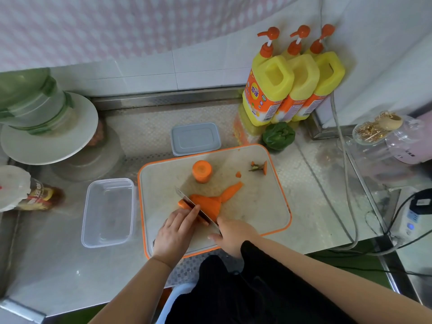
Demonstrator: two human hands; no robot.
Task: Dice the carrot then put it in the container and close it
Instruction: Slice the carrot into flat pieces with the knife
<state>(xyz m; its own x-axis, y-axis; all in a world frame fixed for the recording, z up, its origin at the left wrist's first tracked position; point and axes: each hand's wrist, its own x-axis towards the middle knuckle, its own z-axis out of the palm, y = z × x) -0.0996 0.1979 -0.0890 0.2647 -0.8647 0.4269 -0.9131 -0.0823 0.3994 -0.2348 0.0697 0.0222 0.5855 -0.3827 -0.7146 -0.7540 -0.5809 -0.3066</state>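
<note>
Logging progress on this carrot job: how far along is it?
Early. Done: the stem end is trimmed off and a thick carrot chunk stands apart on the cutting board. In hand: the right hand holds the knife over carrot slices that the left hand steadies. Left: no dice yet, the container holds nothing, and its lid lies apart.

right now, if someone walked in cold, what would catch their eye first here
Most striking is the steel knife blade slicing the orange carrot pieces on the orange-rimmed white cutting board, with the left hand steadying the carrot and the right hand on the handle. Next, three yellow pump bottles stand at the back wall. An empty clear plastic container lies left of the board.
</note>
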